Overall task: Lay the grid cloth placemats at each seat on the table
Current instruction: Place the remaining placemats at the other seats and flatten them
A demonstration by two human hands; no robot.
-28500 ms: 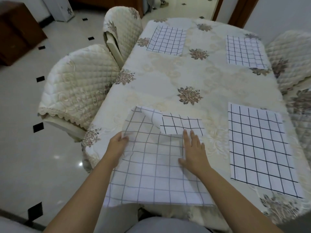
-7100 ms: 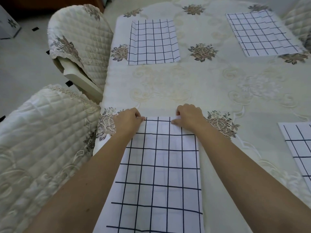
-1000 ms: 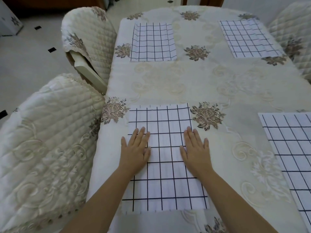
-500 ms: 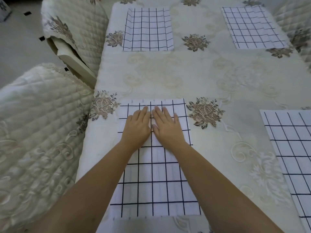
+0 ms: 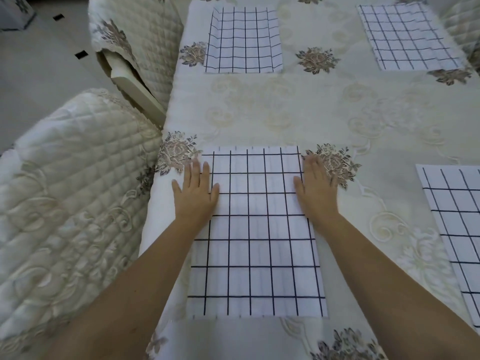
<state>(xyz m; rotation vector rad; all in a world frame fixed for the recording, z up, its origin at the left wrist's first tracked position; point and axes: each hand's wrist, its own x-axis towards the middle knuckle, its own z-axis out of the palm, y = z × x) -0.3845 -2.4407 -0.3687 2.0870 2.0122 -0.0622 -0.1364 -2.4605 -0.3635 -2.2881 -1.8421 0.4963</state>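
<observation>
A white placemat with a dark grid [image 5: 255, 229] lies flat on the cream flowered tablecloth [image 5: 298, 107], right in front of me at the near left seat. My left hand [image 5: 194, 190] presses flat on its left edge, fingers straight. My right hand [image 5: 317, 188] presses flat on its right edge, fingers reaching onto the tablecloth. Three more grid placemats lie on the table: one at the far left [image 5: 242, 40], one at the far right [image 5: 407, 35], one at the near right [image 5: 457, 229], cut off by the frame.
Two quilted cream chairs stand along the table's left side, one close by [image 5: 67, 198] and one farther back [image 5: 135, 45]. Another quilted chair [image 5: 465, 24] shows at the far right. Tiled floor [image 5: 39, 74] lies to the left.
Both hands have slid apart from the middle of the near placemat out to its left and right edges, flattening it. The view has shifted slightly.
</observation>
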